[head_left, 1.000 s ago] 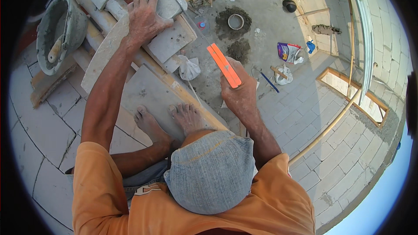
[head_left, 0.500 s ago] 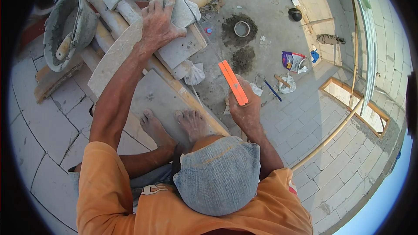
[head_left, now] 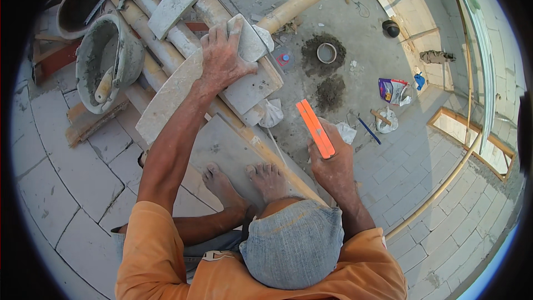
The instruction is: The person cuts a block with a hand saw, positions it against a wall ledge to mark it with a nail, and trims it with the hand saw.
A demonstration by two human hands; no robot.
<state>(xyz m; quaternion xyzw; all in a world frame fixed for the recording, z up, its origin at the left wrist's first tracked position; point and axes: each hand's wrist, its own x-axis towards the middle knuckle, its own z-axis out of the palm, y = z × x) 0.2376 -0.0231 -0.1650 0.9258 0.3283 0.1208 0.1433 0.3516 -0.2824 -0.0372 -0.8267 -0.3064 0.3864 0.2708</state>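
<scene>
Two bare hands attend a pale grey masonry block (head_left: 252, 44), which adjoins a flat grey slab (head_left: 254, 89). The left hand (head_left: 223, 60), fingers spread, presses on the block's left side. The right hand (head_left: 333, 158), below and right of the block, is closed around an orange handle (head_left: 316, 129), apparently that of a handsaw with its blade seen edge-on. Good stroking would probably call for steady downward pressure on the block, left fingers clear of the blade's line, and the right wrist straight behind the handle. Left of the block stands a mortar-coated bucket (head_left: 131, 61); right of it, a round pipe end (head_left: 318, 54). Farther right of the block, a purple-and-white packet (head_left: 391, 90) carries printing too small to read reliably; the handle's small dark mark is likewise indistinct.
</scene>
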